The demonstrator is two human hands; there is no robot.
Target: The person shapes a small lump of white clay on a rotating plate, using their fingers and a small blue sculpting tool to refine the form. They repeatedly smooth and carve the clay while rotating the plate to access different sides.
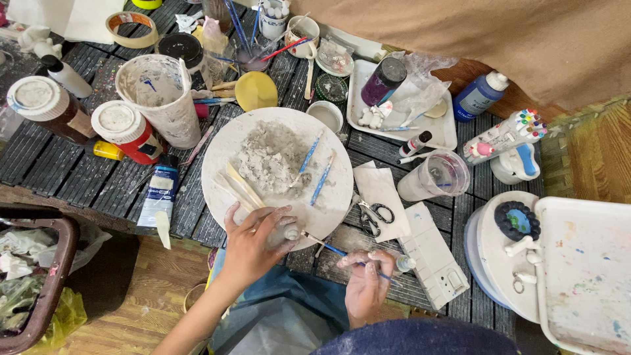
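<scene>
My left hand (253, 240) rests on the near rim of a round white plate (227, 141) and pinches a small grey clay piece (291, 232). My right hand (365, 281) grips a thin blue-handled tool (332, 248) whose tip points at that clay piece. A mound of grey clay (269, 158) lies on the plate. Beside the mound lie two blue sculpting tools (315, 167) and some pale wooden sticks (238, 185).
Scissors (373, 215) lie on white paper right of the plate. Paint bottles, jars, a stained white bucket (161, 95), a tape roll (131, 29), a clear cup (435, 176) and a white tray (447, 135) crowd the dark slatted table. A bin (29, 276) stands at lower left.
</scene>
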